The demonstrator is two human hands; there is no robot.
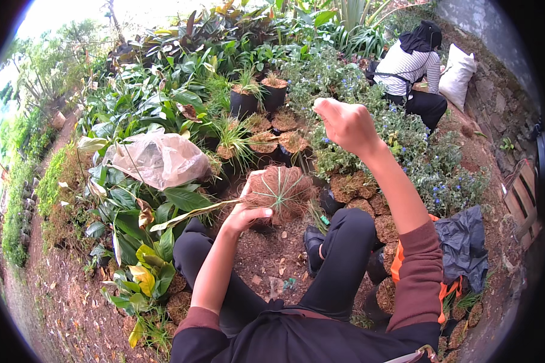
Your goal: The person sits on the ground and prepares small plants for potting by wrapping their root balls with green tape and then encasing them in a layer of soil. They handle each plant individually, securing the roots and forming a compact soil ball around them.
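Note:
My left hand (245,213) holds a round ball of brown coir fibre (295,193) in front of my knees, thumb on its near side. Thin green twine (279,198) crosses the ball and fans out from one point like spokes. A long yellowish leaf (195,215) reaches left from beside that hand; whether it joins the ball cannot be told. Raised to the upper right of the ball is my right hand (345,122), its fingers pinched closed. No strand can be made out at its fingertips. Below the ball lies soil (272,254) with leaf litter.
Potted plants in black bags (244,103) stand ahead. Crumpled clear plastic (159,159) rests on broad-leaved plants at left. Blue-flowered shrubs (372,90) grow at right. Farther back, a person in a striped top (406,68) sits by a white sack (457,77). A black plastic bag (463,245) lies right.

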